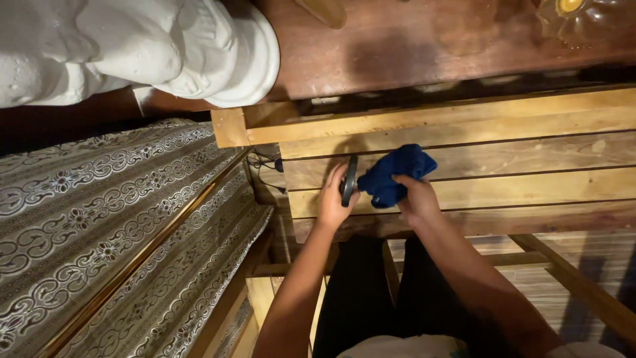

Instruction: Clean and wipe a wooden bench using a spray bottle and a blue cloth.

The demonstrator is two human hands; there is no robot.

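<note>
My left hand (333,199) grips a thin dark flat object (348,180), held on edge just above a wooden slatted table (530,152). My right hand (416,197) is closed on a bunched blue cloth (397,174), which presses against the side of the dark object. Both hands meet near the left end of the slats. What the dark object is stays unclear, since I see only its narrow edge.
A patterned grey cushion (112,219) with gold trim fills the left. A white stone-like figure (132,46) stands on a dark red wooden top (411,46). A glass dish (580,20) sits at the top right. Dark cables (265,161) hang beside the table corner.
</note>
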